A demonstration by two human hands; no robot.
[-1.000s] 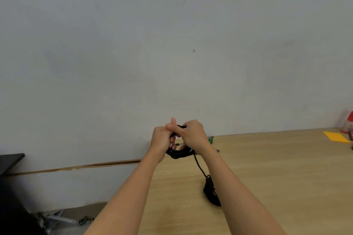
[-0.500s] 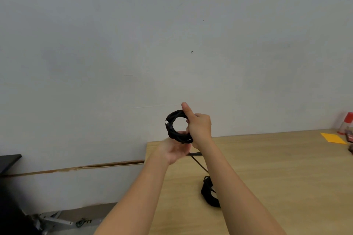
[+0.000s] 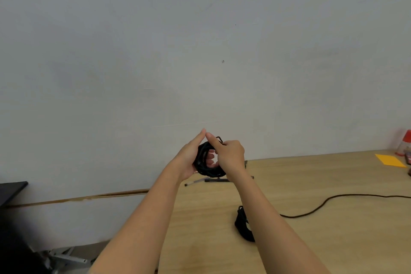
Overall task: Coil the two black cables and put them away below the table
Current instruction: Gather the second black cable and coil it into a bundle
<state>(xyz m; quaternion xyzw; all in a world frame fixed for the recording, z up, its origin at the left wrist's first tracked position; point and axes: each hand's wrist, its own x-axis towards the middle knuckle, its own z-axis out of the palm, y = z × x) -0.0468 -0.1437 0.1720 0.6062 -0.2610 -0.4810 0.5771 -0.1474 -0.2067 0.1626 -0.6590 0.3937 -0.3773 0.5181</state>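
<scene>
A coiled black cable is held up in the air above the far left corner of the wooden table. My left hand holds its left side, with fingers showing through the ring. My right hand grips the coil's right side, forefinger stretched up along its top. A second black cable trails loose across the table from the right edge to a dark bundle partly hidden behind my right forearm.
A pen and a dark marker lie at the table's far edge below the coil. An orange paper and a red-and-white bottle sit at the far right. A black surface stands to the left, past the table's edge.
The coil has sunk a little and turned. My left hand rose from beneath it to hold its left side. The view shifted, and the loose cable on the right came into sight.
</scene>
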